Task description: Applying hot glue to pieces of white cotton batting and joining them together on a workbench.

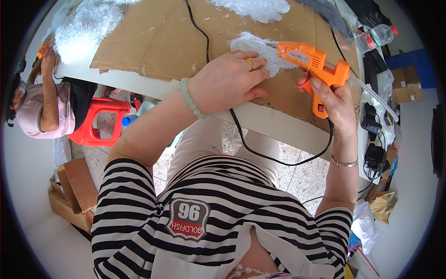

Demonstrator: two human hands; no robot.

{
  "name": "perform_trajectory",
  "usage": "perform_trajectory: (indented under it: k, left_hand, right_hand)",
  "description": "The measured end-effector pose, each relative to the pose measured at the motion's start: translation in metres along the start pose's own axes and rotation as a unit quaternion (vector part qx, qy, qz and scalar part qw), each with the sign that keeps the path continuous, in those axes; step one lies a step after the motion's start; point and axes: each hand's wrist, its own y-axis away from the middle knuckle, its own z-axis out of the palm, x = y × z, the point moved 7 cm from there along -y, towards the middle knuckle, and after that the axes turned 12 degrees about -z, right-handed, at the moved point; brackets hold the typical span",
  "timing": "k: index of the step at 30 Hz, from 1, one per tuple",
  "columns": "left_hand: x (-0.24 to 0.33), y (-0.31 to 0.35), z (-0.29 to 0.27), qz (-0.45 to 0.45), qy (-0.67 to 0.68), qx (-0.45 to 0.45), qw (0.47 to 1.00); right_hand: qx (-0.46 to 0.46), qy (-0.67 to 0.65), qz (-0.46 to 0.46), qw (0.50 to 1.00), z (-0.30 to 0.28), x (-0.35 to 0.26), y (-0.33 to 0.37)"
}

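Cardboard box (80, 185), lower left of frame: flaps open, contents not discernible. Left hand (232, 80), upper centre: fingers laid over the white fibre piece (256, 45), ribbed with frayed edges; pinching cannot be determined. Right hand (332, 95), right of centre: wrapped around the orange glue gun (304, 56), translucent glue stick (374, 96) projecting rearward. Clear bottle (382, 35), upper right: red cap (394, 29) fitted.

Blk/wht striped short-slv fabric shirt (278, 200) w/ grey-red shield badge (188, 218); past its L slv (123, 200), pale-green round-bead bracelet (188, 99) + gold-col. ring (251, 63); past R slv (332, 232), thin silvery bangle (344, 164).
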Motion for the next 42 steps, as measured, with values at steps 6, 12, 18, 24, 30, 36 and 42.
perform_trajectory:
  k: [6, 12, 18, 24, 30, 36, 42]
  left_hand:
    - [0.001, -0.001, -0.003, 0.001, 0.017, 0.008, 1.0]
    - [-0.001, 0.0, 0.0, -0.006, -0.002, 0.011, 1.0]
    - [-0.003, 0.001, 0.001, -0.01, -0.017, 0.0, 1.0]
    - [-0.004, 0.002, 0.0, -0.017, -0.014, 0.022, 1.0]
    - [-0.005, 0.001, -0.001, -0.018, -0.007, 0.017, 1.0]
    - [-0.005, 0.001, 0.0, -0.019, -0.003, 0.016, 1.0]
    - [-0.005, 0.002, -0.001, -0.014, -0.001, 0.025, 1.0]
  right_hand:
    - [-0.014, 0.037, 0.028, 0.999, 0.01, 0.008, -0.021]
    - [-0.046, 0.108, 0.048, 0.992, 0.015, 0.015, -0.03]
    - [-0.066, 0.151, 0.052, 0.985, 0.016, 0.018, -0.035]
    - [-0.067, 0.163, 0.048, 0.983, 0.016, 0.019, -0.038]
    - [-0.063, 0.158, 0.058, 0.984, 0.019, 0.022, -0.039]
    - [-0.053, 0.179, 0.066, 0.98, 0.018, 0.019, -0.038]
    - [-0.061, 0.216, 0.072, 0.972, 0.009, 0.02, -0.034]
